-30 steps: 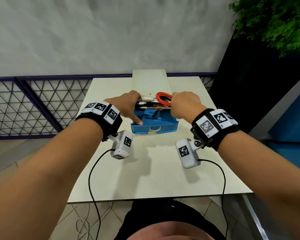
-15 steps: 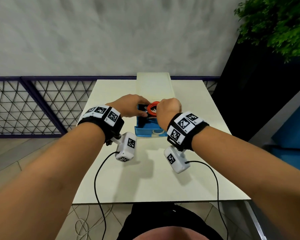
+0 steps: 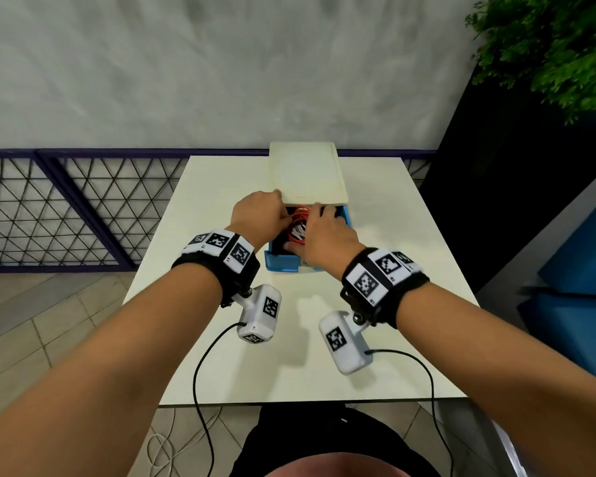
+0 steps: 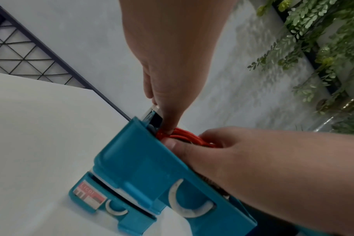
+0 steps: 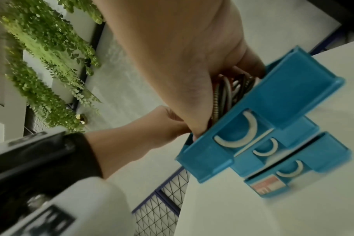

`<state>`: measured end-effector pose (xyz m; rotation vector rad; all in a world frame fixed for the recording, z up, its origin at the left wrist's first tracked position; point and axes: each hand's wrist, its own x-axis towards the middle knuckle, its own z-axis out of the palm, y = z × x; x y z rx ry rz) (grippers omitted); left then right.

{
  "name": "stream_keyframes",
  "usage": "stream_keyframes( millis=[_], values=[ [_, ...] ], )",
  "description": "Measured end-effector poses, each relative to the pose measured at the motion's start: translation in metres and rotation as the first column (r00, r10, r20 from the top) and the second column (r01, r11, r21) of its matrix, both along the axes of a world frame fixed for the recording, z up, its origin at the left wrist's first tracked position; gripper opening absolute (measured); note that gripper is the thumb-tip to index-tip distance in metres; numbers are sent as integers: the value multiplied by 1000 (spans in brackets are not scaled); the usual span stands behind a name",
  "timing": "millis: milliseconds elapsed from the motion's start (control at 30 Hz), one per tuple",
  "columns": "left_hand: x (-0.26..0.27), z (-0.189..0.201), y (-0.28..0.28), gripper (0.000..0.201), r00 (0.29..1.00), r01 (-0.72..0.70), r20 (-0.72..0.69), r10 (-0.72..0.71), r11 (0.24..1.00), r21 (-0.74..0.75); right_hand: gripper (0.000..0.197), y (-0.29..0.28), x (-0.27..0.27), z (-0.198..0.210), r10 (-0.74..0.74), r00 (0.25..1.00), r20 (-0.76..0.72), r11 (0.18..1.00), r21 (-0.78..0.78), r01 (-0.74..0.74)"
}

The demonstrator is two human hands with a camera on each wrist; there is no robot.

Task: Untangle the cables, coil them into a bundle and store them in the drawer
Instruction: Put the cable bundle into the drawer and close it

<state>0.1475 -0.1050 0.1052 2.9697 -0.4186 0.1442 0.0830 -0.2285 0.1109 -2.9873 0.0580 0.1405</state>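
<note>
Head view: blue drawer (image 3: 283, 261) stands pulled out of a cream cabinet (image 3: 308, 173) mid-counter (image 3: 193, 235), with bare surface on every side. Left hand (image 3: 258, 215) and right hand (image 3: 324, 235) reach into it and grip the coiled cables (image 3: 298, 223), orange and white. Left wrist view: fingers curl round the orange loops; a red label (image 4: 90, 195) below is unreadable. Right wrist view: grey and dark coils sit against the drawer front.

Backdrop around the white square surface (image 3: 221, 356)

Grey plaster wall (image 3: 186, 70) behind, dark blue lattice metal railing (image 3: 49, 215) left, leafy green plant (image 3: 558, 46) right, beige tiled floor (image 3: 49, 325) below.
</note>
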Motion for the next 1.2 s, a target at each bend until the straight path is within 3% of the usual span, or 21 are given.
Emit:
stream_keyframes(
  millis=[133, 233, 600, 833, 900, 1033, 1200],
  values=[
    [3, -6, -4, 27, 998, -51, 25, 52, 998, -48, 72, -5, -13, -16, 212, 966, 146, 975, 39, -219],
    [11, -13, -2, 28, 998, -42, 43, 44, 998, -43, 60, -6, -17, -22, 333, 934, 130, 942, 5, -337],
    [12, -9, -4, 22, 1000, -13, 25, 14, 999, -39, 57, 5, -1, -25, 249, 966, -64, 967, 77, -244],
    [3, -12, 11, 26, 991, 131, -37, -132, 990, -44, 55, 10, -1, -29, 189, 982, 10, 956, 227, -186],
    [-3, -14, 10, 28, 989, 136, -50, -136, 991, -16, 51, 3, -3, -27, 224, 973, 58, 954, 193, -231],
    [-10, -14, 4, 30, 994, 102, -47, -102, 995, 6, 52, -13, -9, -20, 292, 952, 96, 957, -28, -290],
    [-12, -14, 5, 30, 994, 100, -43, -101, 995, -12, 56, -16, -6, -18, 315, 947, -66, 947, 87, -309]
  ],
)
